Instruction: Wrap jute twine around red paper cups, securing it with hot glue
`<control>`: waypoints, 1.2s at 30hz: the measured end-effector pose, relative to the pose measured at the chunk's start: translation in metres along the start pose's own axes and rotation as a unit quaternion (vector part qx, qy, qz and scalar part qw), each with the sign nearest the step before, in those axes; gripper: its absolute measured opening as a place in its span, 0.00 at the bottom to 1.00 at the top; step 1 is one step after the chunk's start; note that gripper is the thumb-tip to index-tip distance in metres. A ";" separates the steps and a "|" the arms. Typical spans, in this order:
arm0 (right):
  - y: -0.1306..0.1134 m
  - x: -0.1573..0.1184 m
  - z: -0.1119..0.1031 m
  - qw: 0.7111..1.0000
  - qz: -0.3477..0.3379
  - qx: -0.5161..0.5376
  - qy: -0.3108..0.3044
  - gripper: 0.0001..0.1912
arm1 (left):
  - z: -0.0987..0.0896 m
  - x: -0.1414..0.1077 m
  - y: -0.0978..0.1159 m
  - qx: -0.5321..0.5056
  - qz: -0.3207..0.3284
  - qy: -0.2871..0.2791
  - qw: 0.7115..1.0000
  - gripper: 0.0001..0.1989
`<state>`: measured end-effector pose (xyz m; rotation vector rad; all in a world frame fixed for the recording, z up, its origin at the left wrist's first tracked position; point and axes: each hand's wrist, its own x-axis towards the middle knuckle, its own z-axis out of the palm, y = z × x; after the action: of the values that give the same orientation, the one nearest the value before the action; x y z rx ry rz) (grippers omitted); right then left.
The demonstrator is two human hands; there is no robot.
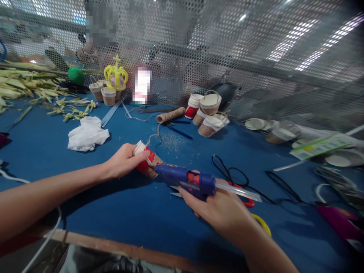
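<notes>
A red and white paper cup (152,156), partly wrapped in brown twine, lies tilted in my left hand (125,160), whose fingers and thumb close round it. My right hand (217,206) grips a blue glue gun (184,177) with a clear glue stick out of its back. The gun's nozzle meets the side of the cup near the twine. From the cup, a strand of twine runs back to a twine roll (170,115). Scissors (176,192) with a red handle lie partly hidden under the gun and my right hand.
Twine-wrapped cups (210,123) and a stack of paper cups (193,105) stand at the back. White tissue (87,133) lies left, near corn husks (22,83). Black cord (233,170) and a yellow ring (261,224) are at right. A perforated metal screen (170,57) stands behind.
</notes>
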<state>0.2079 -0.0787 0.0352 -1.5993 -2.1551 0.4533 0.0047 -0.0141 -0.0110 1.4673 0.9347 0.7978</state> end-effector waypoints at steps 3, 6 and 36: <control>0.000 -0.003 0.001 1.000 0.017 0.000 0.007 0.07 | 0.001 0.001 0.000 0.009 -0.002 0.009 1.000 0.16; -0.001 -0.004 0.002 1.000 0.017 0.018 -0.003 0.09 | 0.001 0.001 0.000 -0.006 -0.004 0.005 1.000 0.16; 0.085 0.082 0.007 0.965 0.197 0.114 0.127 0.22 | -0.002 -0.003 -0.005 0.087 0.055 0.014 0.995 0.18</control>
<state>0.2534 0.0241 -0.0008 -1.8387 -1.5398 0.5579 0.0016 -0.0158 -0.0154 1.6746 0.9720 0.8358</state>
